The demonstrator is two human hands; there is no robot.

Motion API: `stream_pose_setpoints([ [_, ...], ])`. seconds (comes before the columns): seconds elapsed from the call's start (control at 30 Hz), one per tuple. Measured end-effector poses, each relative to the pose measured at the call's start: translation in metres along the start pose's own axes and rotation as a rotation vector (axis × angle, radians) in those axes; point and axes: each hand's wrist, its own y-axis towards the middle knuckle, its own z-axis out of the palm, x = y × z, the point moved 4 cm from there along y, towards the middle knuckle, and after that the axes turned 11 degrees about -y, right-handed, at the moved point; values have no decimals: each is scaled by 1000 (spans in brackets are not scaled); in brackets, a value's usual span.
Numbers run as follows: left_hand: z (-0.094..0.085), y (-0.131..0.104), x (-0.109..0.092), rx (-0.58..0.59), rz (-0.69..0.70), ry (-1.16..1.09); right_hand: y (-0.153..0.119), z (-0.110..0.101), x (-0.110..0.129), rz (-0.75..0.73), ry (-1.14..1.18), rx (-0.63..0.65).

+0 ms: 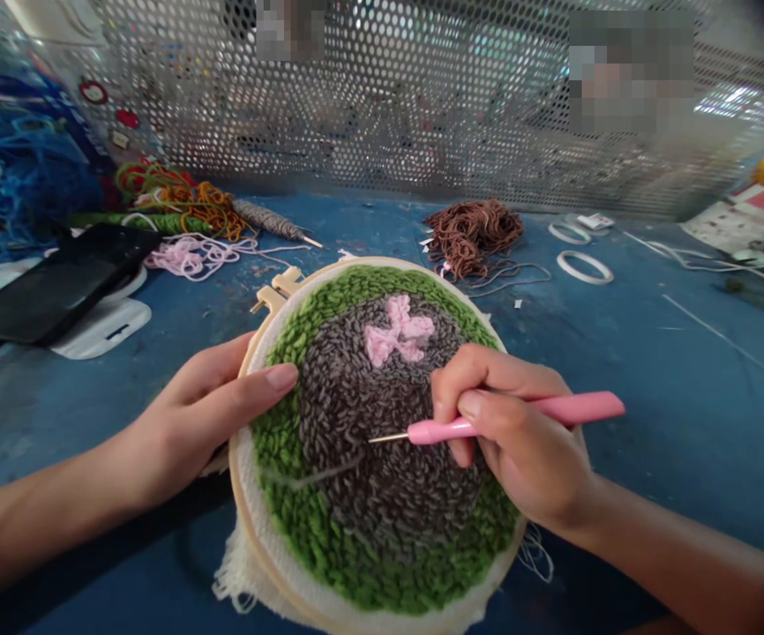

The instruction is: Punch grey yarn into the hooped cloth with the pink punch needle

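In front of me, a round embroidery hoop (242, 494) is tilted up off the table. Its fabric carries a ring of green yarn loops, a dark grey middle and a pink shape near the top. My left hand (200, 414) grips the hoop's left rim, thumb on the green loops, other fingers hidden behind. Pinched in my right hand (514, 423) is a pink-handled crochet hook (580, 409). Its thin metal end points left, over the grey loops. From near the tip a loose grey strand (322, 476) runs left across the stitches.
A black phone (57, 282), blue yarn (15, 176) and mixed yarn bundles lie left. Brown yarn (475, 234) sits behind the hoop, with a white ring (585, 267) to its right. A perforated metal panel (382, 115) closes off the table's back.
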Motion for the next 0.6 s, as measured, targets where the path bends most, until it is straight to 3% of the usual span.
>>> stream_pose_setpoints([
  [0.6,2,0,1,-23,-80,-12,0,-3,-1,-37,139,-43],
])
